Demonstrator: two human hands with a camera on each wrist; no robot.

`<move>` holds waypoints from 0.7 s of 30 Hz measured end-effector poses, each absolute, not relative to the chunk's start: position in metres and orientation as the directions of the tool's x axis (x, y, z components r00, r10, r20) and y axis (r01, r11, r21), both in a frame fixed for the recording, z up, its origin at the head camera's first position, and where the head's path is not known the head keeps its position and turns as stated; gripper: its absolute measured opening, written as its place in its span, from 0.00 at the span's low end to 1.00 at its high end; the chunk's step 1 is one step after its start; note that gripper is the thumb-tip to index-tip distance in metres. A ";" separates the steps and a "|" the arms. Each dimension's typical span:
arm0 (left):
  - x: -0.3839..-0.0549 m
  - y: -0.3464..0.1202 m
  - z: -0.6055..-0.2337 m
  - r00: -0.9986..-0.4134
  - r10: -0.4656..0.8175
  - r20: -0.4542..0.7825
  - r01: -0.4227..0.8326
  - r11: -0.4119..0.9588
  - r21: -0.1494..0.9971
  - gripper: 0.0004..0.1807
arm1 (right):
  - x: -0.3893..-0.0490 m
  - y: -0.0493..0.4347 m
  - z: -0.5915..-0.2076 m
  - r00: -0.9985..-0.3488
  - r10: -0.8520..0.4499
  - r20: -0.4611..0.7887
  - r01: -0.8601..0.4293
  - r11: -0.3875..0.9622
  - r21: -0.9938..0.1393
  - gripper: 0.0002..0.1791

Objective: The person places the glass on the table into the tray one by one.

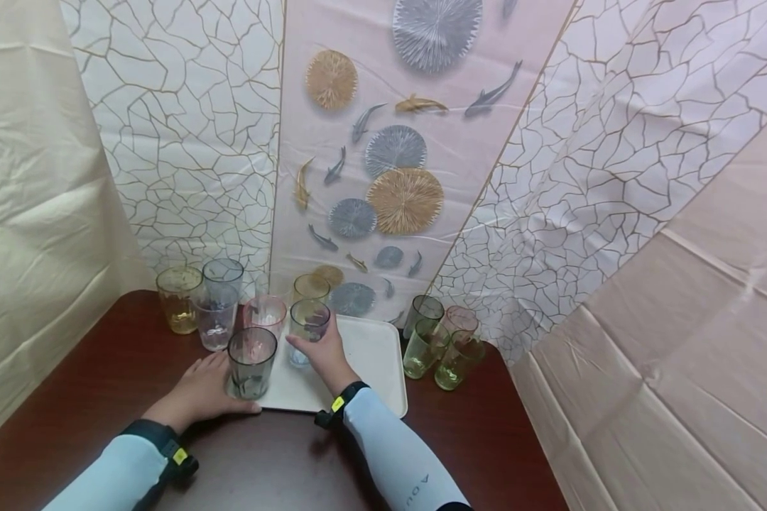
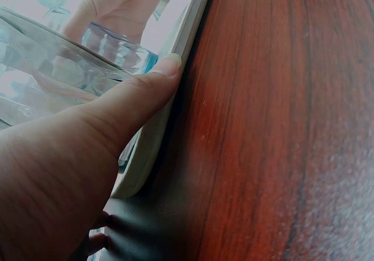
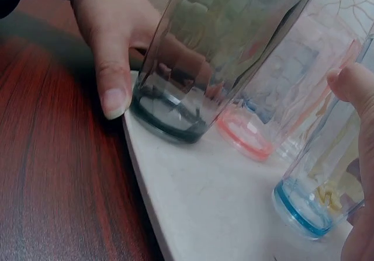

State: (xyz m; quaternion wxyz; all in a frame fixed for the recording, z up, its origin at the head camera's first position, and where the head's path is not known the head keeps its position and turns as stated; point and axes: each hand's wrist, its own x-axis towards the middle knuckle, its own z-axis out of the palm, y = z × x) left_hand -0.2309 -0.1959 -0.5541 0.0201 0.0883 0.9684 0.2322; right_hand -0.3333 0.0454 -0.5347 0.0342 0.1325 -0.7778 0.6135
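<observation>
The tray [image 1: 373, 362] looks part-filled, more glasses [image 1: 425, 349] flanking it; right hand [image 1: 325, 355] clasps a blue-based glass [image 3: 302, 207], left hand [image 1: 199, 394] rests spread against the tray

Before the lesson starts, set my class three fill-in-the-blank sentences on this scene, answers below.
The right hand holds a glass whose base is tinted ____.
A grey glass beside the left hand stands on the white ____.
In the head view, exactly two of the four glasses furthest right are tinted ____.
Missing words: blue; tray; green.
</observation>
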 end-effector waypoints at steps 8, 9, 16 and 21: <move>-0.232 -0.196 -0.556 -0.984 0.177 0.000 0.158 0.877 0.454 0.82 | -0.330 0.045 -0.541 -0.959 -0.184 0.217 -0.259 0.253 -0.932 0.49; -0.232 -0.197 -0.557 -0.984 0.176 0.000 0.157 0.877 0.455 0.82 | -0.330 0.045 -0.542 -0.958 -0.185 0.218 -0.261 0.255 -0.931 0.50; -0.234 -0.198 -0.560 -0.985 0.172 0.003 0.155 0.881 0.447 0.82 | -0.329 0.045 -0.543 -0.958 -0.174 0.227 -0.266 0.255 -0.930 0.51; -0.234 -0.198 -0.559 -0.984 0.179 0.002 0.161 0.876 0.454 0.81 | -0.327 0.047 -0.542 -0.959 -0.175 0.222 -0.261 0.245 -0.934 0.51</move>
